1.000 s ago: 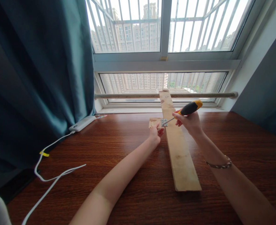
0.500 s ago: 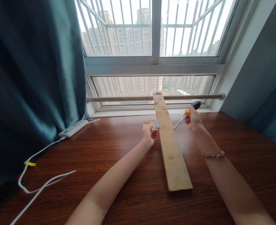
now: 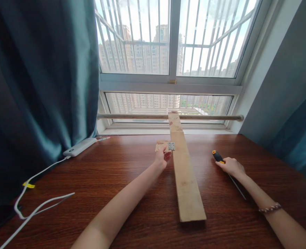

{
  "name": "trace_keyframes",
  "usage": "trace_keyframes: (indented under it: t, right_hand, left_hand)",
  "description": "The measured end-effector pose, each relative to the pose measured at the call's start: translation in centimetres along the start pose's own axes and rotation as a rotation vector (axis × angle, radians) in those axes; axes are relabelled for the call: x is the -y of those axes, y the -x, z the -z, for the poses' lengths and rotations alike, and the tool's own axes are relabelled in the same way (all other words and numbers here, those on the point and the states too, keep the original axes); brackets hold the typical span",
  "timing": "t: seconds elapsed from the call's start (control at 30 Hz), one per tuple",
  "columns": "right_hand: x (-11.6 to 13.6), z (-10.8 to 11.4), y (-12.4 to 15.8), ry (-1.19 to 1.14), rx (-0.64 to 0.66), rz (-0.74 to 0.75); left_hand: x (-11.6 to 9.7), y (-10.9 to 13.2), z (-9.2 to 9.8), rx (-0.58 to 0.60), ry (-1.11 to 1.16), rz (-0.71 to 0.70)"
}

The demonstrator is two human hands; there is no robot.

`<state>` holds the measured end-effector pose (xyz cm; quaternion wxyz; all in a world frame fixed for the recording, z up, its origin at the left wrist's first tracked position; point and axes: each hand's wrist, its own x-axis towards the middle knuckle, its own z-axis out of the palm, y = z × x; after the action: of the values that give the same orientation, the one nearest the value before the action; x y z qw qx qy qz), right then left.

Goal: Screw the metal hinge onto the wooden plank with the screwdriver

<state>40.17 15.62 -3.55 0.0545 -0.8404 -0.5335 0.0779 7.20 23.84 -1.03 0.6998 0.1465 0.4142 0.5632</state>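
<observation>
Head view. The hinge (image 3: 171, 146) spans the joint between the block (image 3: 160, 143) and the left edge of the board (image 3: 186, 180). Its plate lies flat across both, with dark spots that look like screw heads on either side. In my judgement the hinge is largely or wholly fitted: the screwdriver (image 3: 217, 156) is well apart from it, and block and board sit joined in line with the plate. Whether each screw is fully driven cannot be told at this size, so further tightening cannot be ruled out. The board lies lengthwise on the table (image 3: 116, 180), its near end towards the person; its far end overlaps the pole (image 3: 134, 117) in view, contact not determinable.

Left hand (image 3: 162, 157): the forearm reaches forward from the lower edge, nearly straight. The thumb lies on top of the block and the other fingers curl at its near side, just beside the hinge; the grip is a closed pinch.

Right hand (image 3: 232, 166): it is to the right of the board, clear of it, low and palm down, wrist turned inward. The fingers are closed about the screwdriver handle, whose butt points towards the window; the shaft runs back beneath the hand towards the person. Whether the tool bears on the table cannot be told.
</observation>
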Motion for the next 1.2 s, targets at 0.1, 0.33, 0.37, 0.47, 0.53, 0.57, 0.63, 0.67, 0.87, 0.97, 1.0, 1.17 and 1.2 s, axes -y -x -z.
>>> trace_keyframes:
  t: [0.1, 0.33, 0.37, 0.47, 0.53, 0.57, 0.63, 0.67, 0.87, 0.97, 1.0, 1.17, 1.2]
  right_hand:
    - [-0.7, -0.8, -0.8, 0.005, 0.014, -0.026]
    - [-1.5, -1.4, -2.1, -0.015, 0.043, -0.035]
    - [-1.6, -1.3, -2.2, -0.013, 0.051, -0.035]
    - [-1.5, -1.1, -2.1, -0.010, 0.068, -0.032]
    - [-1.3, -0.9, -2.0, -0.007, 0.068, -0.027]
    - [-1.3, -0.8, -2.0, -0.005, 0.067, -0.026]
    - [-1.2, -0.5, -1.9, -0.007, 0.069, -0.021]
    - [-1.2, -0.4, -2.0, -0.010, 0.074, -0.014]
    - [-1.7, -0.2, -2.5, -0.023, 0.132, 0.084]
    - [-2.0, -0.2, -2.7, -0.039, 0.122, 0.108]
    - [-2.0, -0.3, -2.7, -0.043, 0.117, 0.112]
    - [-1.9, -0.2, -2.5, -0.059, 0.121, 0.106]
    - [-1.9, -0.3, -2.5, -0.066, 0.125, 0.106]
  left_hand:
    - [0.0, -0.1, 0.0, -0.008, 0.000, -0.002]
    - [0.1, -0.2, 0.1, -0.023, -0.012, -0.004]
    - [0.1, -0.2, 0.1, -0.021, -0.013, -0.006]
    - [0.1, -0.1, 0.1, -0.012, -0.022, -0.007]
    - [0.1, -0.1, 0.1, -0.006, -0.029, -0.007]
    - [0.1, -0.1, 0.1, -0.006, -0.031, -0.008]
    - [0.1, -0.1, 0.1, -0.008, -0.032, -0.012]
    - [0.1, -0.1, 0.1, -0.012, -0.031, -0.016]
    - [0.2, -0.3, 0.1, -0.022, -0.020, -0.038]
    - [0.3, -0.4, 0.2, -0.015, -0.033, -0.044]
    - [0.3, -0.5, 0.2, -0.016, -0.034, -0.047]
    - [0.4, -0.5, 0.2, -0.025, -0.033, -0.042]
    - [0.4, -0.5, 0.2, -0.027, -0.035, -0.039]
